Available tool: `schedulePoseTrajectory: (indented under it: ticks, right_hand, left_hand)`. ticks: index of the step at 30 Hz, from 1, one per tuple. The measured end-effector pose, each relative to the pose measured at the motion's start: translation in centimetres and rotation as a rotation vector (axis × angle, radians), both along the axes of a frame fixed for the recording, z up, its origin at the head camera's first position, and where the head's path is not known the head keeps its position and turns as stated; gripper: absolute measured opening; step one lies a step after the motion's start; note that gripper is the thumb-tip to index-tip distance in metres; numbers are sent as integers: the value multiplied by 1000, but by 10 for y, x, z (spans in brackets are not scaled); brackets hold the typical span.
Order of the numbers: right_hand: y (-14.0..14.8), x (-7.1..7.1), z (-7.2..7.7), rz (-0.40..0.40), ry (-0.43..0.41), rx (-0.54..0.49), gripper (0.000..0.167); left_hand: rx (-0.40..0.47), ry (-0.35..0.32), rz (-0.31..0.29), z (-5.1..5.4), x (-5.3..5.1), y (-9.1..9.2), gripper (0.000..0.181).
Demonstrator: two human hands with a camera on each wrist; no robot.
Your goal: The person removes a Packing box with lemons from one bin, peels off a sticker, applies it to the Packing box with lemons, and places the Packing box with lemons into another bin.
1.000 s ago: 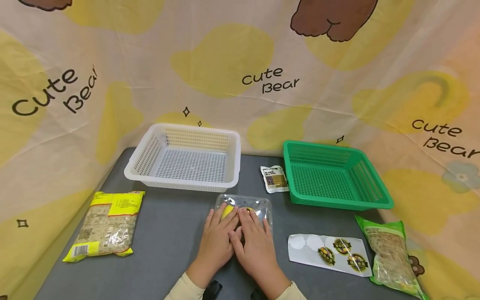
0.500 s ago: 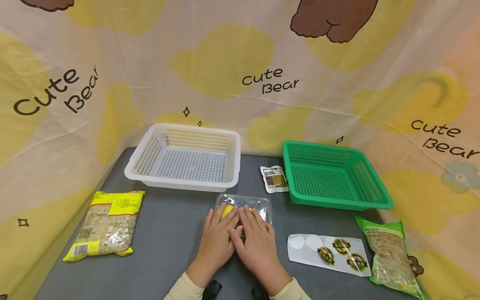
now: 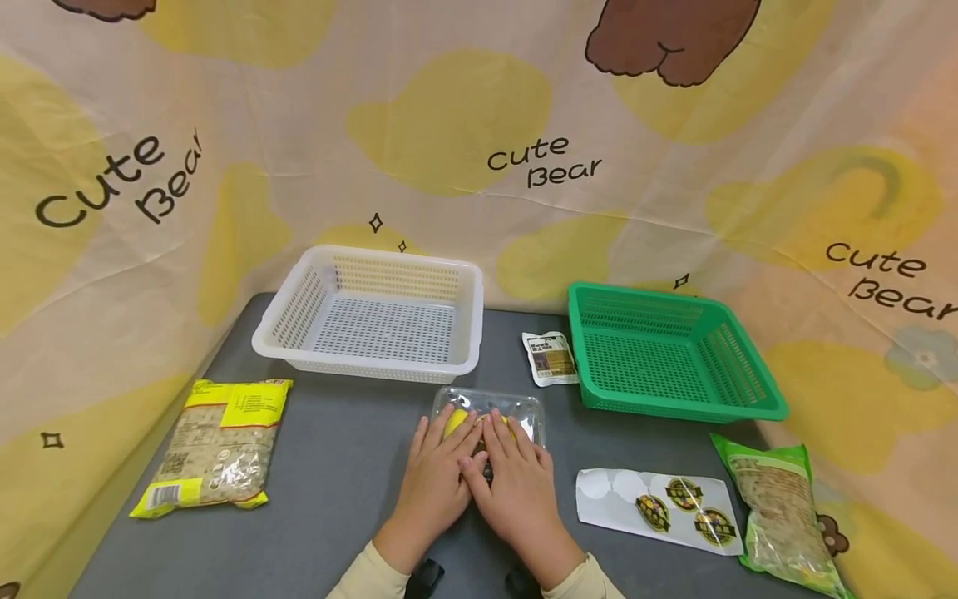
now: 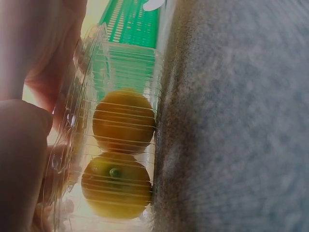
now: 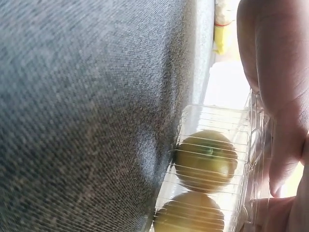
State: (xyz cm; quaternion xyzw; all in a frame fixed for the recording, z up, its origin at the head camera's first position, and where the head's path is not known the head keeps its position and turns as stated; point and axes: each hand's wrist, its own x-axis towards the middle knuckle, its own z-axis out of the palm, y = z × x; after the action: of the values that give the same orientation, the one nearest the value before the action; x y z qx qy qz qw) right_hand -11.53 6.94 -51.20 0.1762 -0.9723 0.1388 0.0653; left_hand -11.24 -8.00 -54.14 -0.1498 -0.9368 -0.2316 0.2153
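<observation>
A clear plastic clamshell box with round yellow citrus fruits inside stands on the table in front of me. My left hand and right hand lie side by side on its lid, fingers straight, pressing from above. The thumbs meet near the box's front, where a small dark patch shows between them; I cannot tell what it is. Through the ribbed wall, two fruits with the upper one are seen in the left wrist view. In the right wrist view, one fruit has a green stem end.
Behind the box stand a white basket and a green basket, with a small white sachet between them. A yellow bag lies left. To the right are a sticker sheet and a green bag.
My right hand's fingers have shifted slightly on the lid, with more yellow fruit showing beside them. My left hand stays in place, and the head view has turned a little.
</observation>
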Motion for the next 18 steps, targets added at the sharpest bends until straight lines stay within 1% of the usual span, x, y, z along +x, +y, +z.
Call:
schedulePoseTrajectory:
  ticks: [5, 8, 15, 18]
  right_hand:
    - [0, 2, 2, 1, 6, -18, 71]
    - [1, 2, 2, -4, -9, -21, 71]
    - [5, 1, 0, 0, -14, 30, 75]
    - [8, 1, -1, 3, -17, 41, 76]
  left_hand:
    - [-5, 6, 4, 0, 0, 1, 46]
    - [-3, 9, 6, 1, 1, 1, 46]
    - [5, 5, 8, 1, 2, 1, 48]
    - [3, 13, 9, 1, 1, 0, 48]
